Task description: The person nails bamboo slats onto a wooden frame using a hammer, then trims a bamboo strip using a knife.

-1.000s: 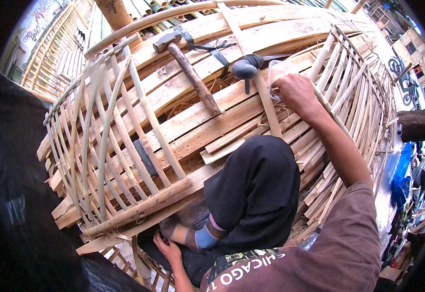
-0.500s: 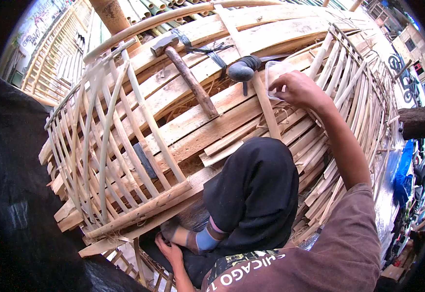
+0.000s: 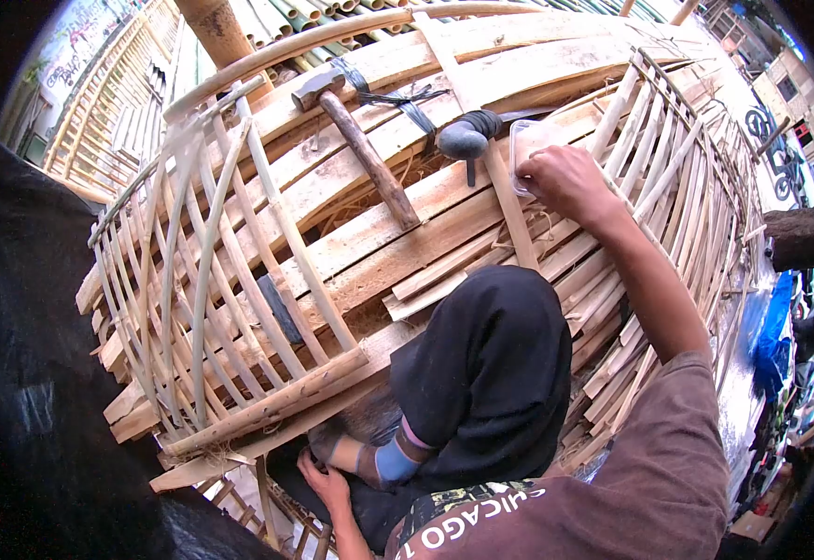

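Left of both hands is a black sheet (image 3: 34, 327), then a slatted wooden frame (image 3: 206, 250) across long planks (image 3: 453, 201). The left hand (image 3: 325, 481) rests at the foot (image 3: 383, 462); its grip cannot be told. Up and right of it lies a hammer (image 3: 367, 152). A dark-handled tool (image 3: 465, 140) borders the right hand (image 3: 570, 182) on the left. That hand's fingers bunch together at a clear plastic box (image 3: 530, 138); whether they pinch anything is hidden. Toward the knee (image 3: 491, 345), boards run below it; pale slats (image 3: 659, 177) crowd its right, with a post (image 3: 803, 238) beyond.
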### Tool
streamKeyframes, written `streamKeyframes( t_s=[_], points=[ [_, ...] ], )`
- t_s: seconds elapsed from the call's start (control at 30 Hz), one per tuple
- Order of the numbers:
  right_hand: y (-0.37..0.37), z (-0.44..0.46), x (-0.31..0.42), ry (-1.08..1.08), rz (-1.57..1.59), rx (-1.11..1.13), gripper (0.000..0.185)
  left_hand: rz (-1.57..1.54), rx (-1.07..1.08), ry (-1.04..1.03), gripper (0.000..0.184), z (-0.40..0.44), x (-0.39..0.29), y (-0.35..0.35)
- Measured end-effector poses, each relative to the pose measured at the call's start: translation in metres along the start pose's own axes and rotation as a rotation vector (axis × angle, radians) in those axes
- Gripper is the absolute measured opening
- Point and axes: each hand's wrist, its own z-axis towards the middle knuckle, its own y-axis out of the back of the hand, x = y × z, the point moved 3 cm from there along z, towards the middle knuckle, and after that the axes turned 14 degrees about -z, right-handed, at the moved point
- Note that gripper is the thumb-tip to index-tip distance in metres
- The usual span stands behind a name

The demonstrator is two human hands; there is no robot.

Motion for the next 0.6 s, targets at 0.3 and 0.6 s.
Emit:
streamKeyframes(
  t_s=[0.3,0.6],
  points=[
    [0.016,0.000,-0.016,-0.076,0.491,-0.110,0.020,0.001,0.007,-0.007,0.040,0.002,-0.006,-0.004],
    [0.040,-0.012,-0.005,-0.229,1.459,0.120,0.016,-0.031,-0.059,-0.004,0.035,0.003,-0.023,-0.004]
  ],
)
